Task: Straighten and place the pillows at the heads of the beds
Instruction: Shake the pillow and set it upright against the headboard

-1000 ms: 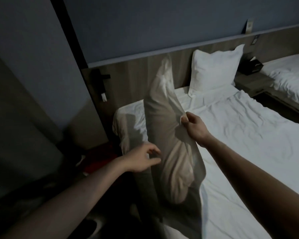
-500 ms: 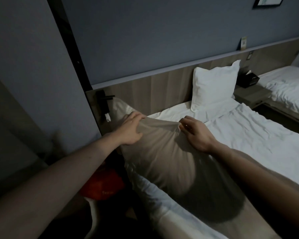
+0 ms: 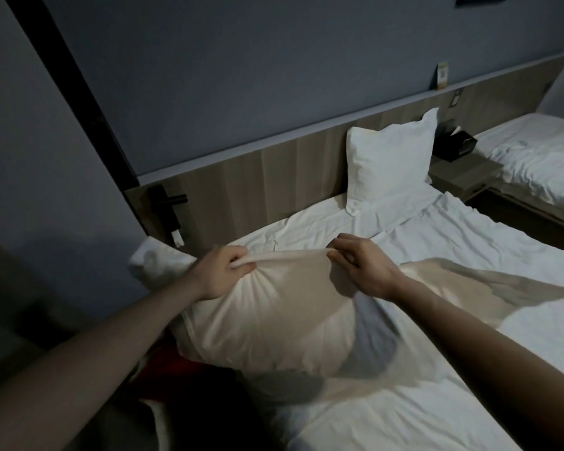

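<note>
Now the soft cream pillow (image 3: 274,320) has dropped lower onto the white bed (image 3: 437,320). I see my left hand (image 3: 220,273) and right hand (image 3: 363,265) each pinching its top edge tight.

Near bed (image 3: 469,288): white sheet, creased, runs from the wooden headboard (image 3: 274,177) toward the camera. On it, at the head end, right side: white pillow (image 3: 389,157), upright, leaning against the headboard, its lower edge on the sheet. On it, left side: cream pillow (image 3: 267,320), lying along the bed's left edge, top edge bunched and gripped by left hand (image 3: 222,271) and right hand (image 3: 365,265). Its loose case end trails rightward over the sheet.

Bedside shelf (image 3: 463,174), between the two beds: dark tissue box (image 3: 455,145) sits on it, against the headboard.

Second bed (image 3: 541,157), far right: white bedding, rumpled.
</note>
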The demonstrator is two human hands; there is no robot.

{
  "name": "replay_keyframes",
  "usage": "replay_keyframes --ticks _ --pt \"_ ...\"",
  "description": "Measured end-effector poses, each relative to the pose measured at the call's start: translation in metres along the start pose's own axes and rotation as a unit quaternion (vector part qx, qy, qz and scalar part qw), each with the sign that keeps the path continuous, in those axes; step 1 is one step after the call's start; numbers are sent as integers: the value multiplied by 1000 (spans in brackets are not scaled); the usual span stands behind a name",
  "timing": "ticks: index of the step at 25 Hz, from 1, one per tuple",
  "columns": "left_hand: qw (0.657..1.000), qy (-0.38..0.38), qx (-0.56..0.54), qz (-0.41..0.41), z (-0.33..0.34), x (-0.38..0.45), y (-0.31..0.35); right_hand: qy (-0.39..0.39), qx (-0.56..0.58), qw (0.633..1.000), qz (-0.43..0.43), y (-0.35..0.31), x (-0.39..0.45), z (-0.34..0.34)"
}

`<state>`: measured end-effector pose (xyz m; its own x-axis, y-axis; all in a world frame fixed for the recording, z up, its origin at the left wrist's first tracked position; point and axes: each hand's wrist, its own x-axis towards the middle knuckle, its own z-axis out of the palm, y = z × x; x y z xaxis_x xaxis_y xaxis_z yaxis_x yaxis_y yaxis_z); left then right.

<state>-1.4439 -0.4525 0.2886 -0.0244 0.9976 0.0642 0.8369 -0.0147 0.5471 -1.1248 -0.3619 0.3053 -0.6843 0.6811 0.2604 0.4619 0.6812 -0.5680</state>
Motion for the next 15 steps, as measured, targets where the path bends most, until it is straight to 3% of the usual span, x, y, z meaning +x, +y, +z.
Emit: replay_keyframes --ticks 6,10,15 --pt "996 74 -58 2 19 18 27 -9 38 992 117 62 -11 14" --pt "992 96 -80 -28 19 29 18 -84 -49 968 232 111 -38 35" --pt "980 90 -176 -32 24 34 8 -45 -117 927 353 153 -53 53"
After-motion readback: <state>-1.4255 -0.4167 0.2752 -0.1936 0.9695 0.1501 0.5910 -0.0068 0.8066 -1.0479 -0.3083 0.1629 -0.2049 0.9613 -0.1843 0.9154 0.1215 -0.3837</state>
